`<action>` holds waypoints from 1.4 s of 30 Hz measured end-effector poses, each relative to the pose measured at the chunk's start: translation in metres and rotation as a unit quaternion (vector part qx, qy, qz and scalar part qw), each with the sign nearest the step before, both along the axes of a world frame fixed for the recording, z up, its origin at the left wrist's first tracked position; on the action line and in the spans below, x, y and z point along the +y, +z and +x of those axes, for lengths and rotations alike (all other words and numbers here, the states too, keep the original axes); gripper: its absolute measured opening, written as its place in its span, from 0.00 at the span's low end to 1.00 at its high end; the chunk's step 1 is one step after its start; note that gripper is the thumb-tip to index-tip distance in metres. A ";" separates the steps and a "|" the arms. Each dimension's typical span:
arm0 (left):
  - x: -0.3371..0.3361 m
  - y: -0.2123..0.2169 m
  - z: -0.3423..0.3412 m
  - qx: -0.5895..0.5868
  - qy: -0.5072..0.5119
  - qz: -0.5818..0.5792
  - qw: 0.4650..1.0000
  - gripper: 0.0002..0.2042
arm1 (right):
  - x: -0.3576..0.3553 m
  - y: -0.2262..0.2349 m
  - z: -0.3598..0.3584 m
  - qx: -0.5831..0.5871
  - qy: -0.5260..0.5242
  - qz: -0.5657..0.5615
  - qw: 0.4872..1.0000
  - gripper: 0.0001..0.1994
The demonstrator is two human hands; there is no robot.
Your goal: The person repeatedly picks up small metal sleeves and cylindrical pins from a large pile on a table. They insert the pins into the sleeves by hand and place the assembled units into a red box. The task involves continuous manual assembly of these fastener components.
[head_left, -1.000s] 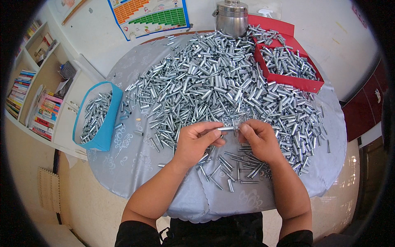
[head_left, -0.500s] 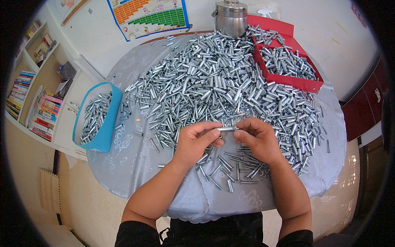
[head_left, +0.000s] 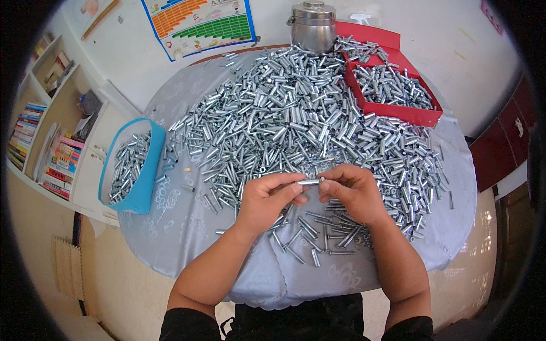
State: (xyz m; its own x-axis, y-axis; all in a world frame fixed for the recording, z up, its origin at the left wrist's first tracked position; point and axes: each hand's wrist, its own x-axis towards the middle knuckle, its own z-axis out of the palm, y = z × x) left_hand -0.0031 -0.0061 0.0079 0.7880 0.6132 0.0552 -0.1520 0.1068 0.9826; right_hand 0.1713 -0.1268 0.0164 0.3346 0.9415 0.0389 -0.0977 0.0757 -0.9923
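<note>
Over the near side of a large pile of loose metal parts [head_left: 273, 108], my two hands meet at one shiny metal sleeve [head_left: 309, 182]. My left hand [head_left: 264, 202] pinches its left end between thumb and fingers. At the other end, the fingertips of my right hand [head_left: 357, 196] are closed on a small metal piece at the sleeve's end, too small to make out clearly. The sleeve lies nearly level, left to right. Below the hands, several long bolts [head_left: 307, 227] and a short sleeve [head_left: 315, 257] are scattered on the grey tablecloth [head_left: 244, 278].
A blue fabric bin [head_left: 149, 176] with metal parts stands at the table's left. At the back right, a red box [head_left: 398, 116] holds more of them, beside a steel canister [head_left: 314, 28]. A bookshelf [head_left: 85, 131] is on the left.
My right fingertips have closed in at the sleeve's right end, where a small piece stuck up before. The sleeve has tipped slightly, and the whole view has shifted a little.
</note>
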 end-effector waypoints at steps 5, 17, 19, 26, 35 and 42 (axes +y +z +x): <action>-0.005 -0.002 0.002 -0.036 0.095 0.016 0.995 0.12 | -0.005 0.010 0.012 0.007 0.056 -0.082 0.995 0.08; 0.002 0.001 0.000 -0.039 0.189 0.034 0.981 0.10 | 0.003 0.017 0.036 0.131 -0.239 0.168 0.947 0.25; 0.004 0.001 -0.001 -0.026 0.216 0.044 0.975 0.10 | -0.001 0.009 0.039 0.098 -0.238 0.133 0.957 0.23; 0.015 0.000 -0.002 0.006 0.272 0.139 0.952 0.06 | -0.003 -0.002 0.044 0.085 -0.276 0.088 0.953 0.16; 0.017 0.003 -0.010 0.222 0.139 0.567 0.781 0.08 | -0.003 0.001 0.041 0.055 -0.298 0.084 0.949 0.12; 0.017 0.007 -0.011 0.246 0.115 0.567 0.778 0.06 | -0.002 0.002 0.041 0.019 -0.315 0.087 0.945 0.11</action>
State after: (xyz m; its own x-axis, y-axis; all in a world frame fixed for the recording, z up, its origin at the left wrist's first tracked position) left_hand -0.0144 0.0106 0.0144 0.7612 0.5182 0.3900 0.3854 -0.8450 0.3706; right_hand 0.2124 -0.1291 0.0180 0.8314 0.5348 0.1511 -0.0136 0.2915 -0.9565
